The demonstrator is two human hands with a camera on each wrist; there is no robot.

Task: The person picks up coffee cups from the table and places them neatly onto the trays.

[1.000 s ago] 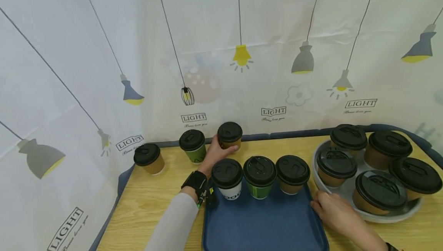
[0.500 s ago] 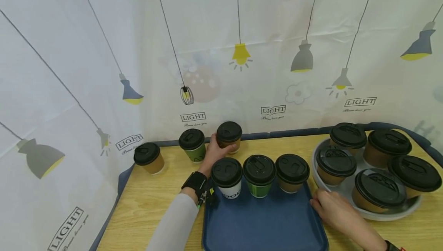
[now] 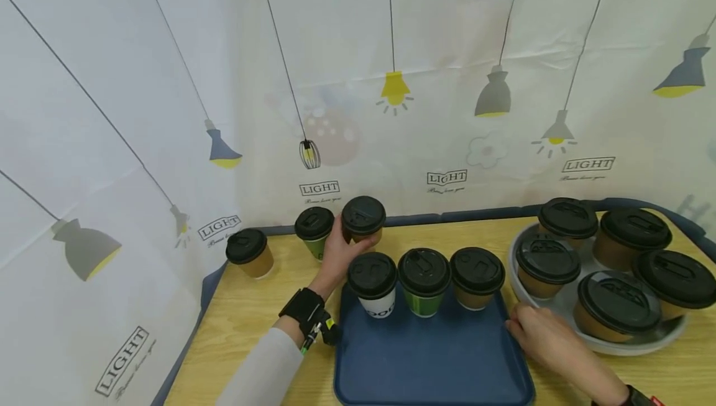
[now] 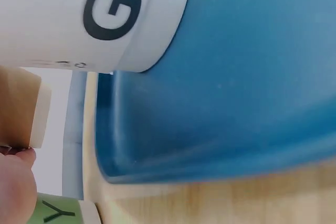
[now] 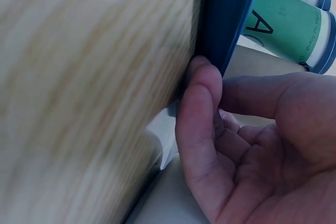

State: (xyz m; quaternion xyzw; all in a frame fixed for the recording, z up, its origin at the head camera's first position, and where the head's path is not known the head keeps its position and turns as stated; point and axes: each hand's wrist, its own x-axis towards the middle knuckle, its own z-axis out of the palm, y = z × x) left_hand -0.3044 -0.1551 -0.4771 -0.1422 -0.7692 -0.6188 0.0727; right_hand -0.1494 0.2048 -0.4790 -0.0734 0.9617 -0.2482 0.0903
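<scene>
Behind the blue tray [image 3: 436,359], my left hand [image 3: 339,255] grips a brown paper coffee cup [image 3: 363,214] with a black lid. In the left wrist view the base of this brown cup [image 4: 21,108] shows above the table's far edge, with fingertips at its bottom. My right hand [image 3: 550,339] pinches the tray's right rim between thumb and fingers, as the right wrist view shows at the fingertips [image 5: 202,77]. Along the tray's back stand a white cup [image 3: 376,288], a green cup [image 3: 423,285] and another brown cup [image 3: 475,278], all black-lidded.
A green cup [image 3: 314,232] stands just left of my left hand, and a brown cup [image 3: 252,253] farther left. At right, a round grey-white tray [image 3: 517,281] holds several lidded brown cups, close beside my right hand. A lamp-printed sheet [image 3: 425,126] hangs behind the table.
My left hand has shifted slightly left with the brown cup, now overlapping the green cup beside it more. The right hand stays at the tray's rim.
</scene>
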